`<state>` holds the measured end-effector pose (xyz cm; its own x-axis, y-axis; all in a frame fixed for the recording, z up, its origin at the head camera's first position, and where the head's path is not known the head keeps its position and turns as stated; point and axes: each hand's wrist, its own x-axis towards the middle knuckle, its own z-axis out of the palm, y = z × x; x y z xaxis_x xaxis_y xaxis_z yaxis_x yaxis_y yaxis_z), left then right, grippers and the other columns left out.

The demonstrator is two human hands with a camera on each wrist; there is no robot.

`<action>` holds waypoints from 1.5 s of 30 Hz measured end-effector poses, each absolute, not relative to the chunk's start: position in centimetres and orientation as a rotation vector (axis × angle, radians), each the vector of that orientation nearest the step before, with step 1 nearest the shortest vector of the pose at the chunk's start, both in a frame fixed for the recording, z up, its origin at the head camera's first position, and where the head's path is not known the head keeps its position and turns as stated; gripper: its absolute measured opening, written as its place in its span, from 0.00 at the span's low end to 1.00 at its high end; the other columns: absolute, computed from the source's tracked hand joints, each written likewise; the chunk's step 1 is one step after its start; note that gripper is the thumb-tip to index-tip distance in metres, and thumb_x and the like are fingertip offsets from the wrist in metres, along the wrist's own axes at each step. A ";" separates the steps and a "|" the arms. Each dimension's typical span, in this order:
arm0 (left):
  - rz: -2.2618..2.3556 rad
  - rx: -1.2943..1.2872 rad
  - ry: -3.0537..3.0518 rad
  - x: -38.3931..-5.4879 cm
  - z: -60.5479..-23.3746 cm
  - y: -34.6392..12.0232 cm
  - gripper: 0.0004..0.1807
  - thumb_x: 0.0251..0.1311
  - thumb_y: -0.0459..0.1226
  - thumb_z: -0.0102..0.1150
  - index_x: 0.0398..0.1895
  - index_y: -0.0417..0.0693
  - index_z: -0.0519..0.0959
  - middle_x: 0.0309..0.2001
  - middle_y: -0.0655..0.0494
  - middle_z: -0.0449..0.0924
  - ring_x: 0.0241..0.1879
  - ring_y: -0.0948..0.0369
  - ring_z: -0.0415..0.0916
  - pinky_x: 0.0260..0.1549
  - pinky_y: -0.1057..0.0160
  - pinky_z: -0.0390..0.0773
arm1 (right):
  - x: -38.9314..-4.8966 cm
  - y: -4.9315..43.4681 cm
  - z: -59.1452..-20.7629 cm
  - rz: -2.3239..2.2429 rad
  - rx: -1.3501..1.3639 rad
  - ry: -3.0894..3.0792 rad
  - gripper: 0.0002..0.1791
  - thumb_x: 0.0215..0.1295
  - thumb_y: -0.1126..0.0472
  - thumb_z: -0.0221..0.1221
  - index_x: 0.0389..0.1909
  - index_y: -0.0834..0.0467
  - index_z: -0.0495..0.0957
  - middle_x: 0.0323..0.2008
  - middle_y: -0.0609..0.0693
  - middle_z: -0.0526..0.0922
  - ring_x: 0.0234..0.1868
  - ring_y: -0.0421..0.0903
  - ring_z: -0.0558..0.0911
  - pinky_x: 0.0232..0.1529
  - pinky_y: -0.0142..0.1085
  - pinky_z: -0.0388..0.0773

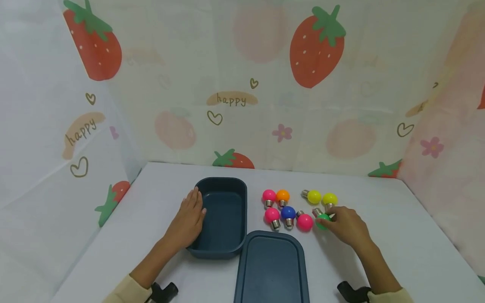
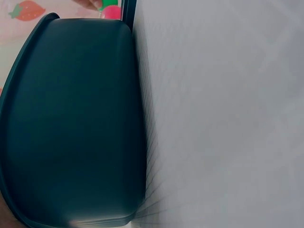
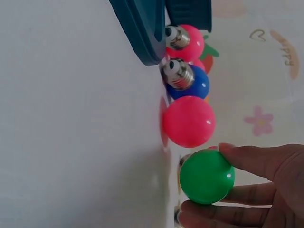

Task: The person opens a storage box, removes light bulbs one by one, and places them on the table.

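My left hand (image 1: 187, 221) rests on the left rim of a dark blue-green rectangular box (image 1: 222, 212), its fingers straight and pointing away along the edge. Close up in the left wrist view, the box wall (image 2: 71, 114) fills the left half, with only a sliver of hand at the bottom corner. My right hand (image 1: 347, 227) pinches a green light bulb (image 3: 206, 176) between thumb and fingers, at the right end of a group of bulbs. Just beyond those fingers lies a yellow bulb (image 1: 330, 198). A pink bulb (image 1: 305, 223) sits left of the green one.
More bulbs lie between box and right hand: two pink, an orange one (image 1: 282, 196), a blue one (image 1: 288, 212) and another yellow one (image 1: 314, 197). A matching flat lid (image 1: 272, 269) lies in front, beside the box's near right corner. Strawberry-print cloth (image 1: 235, 126) stands behind the white table.
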<state>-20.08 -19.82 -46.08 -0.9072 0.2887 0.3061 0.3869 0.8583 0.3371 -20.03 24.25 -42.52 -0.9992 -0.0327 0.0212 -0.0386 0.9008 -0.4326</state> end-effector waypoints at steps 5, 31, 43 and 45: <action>-0.579 -0.512 -2.802 -20.0 -46.0 -19.8 0.32 0.80 0.39 0.42 0.75 0.23 0.50 0.79 0.32 0.43 0.79 0.40 0.40 0.73 0.38 0.49 | -20.0 24.0 -42.9 0.693 0.016 -3.065 0.29 0.61 0.47 0.70 0.52 0.68 0.82 0.39 0.63 0.86 0.36 0.53 0.82 0.26 0.38 0.79; -0.585 -0.507 -2.827 -20.0 -45.8 -19.9 0.32 0.80 0.39 0.40 0.76 0.23 0.49 0.79 0.32 0.41 0.79 0.40 0.38 0.74 0.39 0.46 | -20.3 23.5 -43.6 0.682 -0.064 -3.063 0.27 0.65 0.46 0.66 0.47 0.68 0.84 0.40 0.65 0.85 0.37 0.54 0.82 0.25 0.38 0.80; -0.587 -0.505 -2.822 -20.2 -45.9 -19.8 0.32 0.81 0.39 0.40 0.76 0.23 0.49 0.79 0.32 0.41 0.79 0.40 0.38 0.74 0.39 0.46 | -20.4 23.4 -43.3 0.654 -0.050 -3.076 0.26 0.67 0.45 0.64 0.44 0.68 0.85 0.38 0.63 0.85 0.35 0.52 0.80 0.25 0.38 0.77; -0.592 -0.505 -2.823 -20.1 -46.0 -19.8 0.32 0.81 0.39 0.40 0.76 0.23 0.49 0.79 0.32 0.41 0.79 0.40 0.38 0.74 0.39 0.46 | -20.3 23.5 -43.3 0.656 -0.061 -3.081 0.27 0.67 0.45 0.63 0.44 0.68 0.85 0.39 0.63 0.85 0.35 0.52 0.80 0.25 0.38 0.77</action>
<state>-20.13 -19.77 -45.97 -0.9184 0.2861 0.2734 0.3719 0.8602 0.3489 -20.27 23.50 -43.34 -0.9992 0.0360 -0.0175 0.0400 0.9125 -0.4072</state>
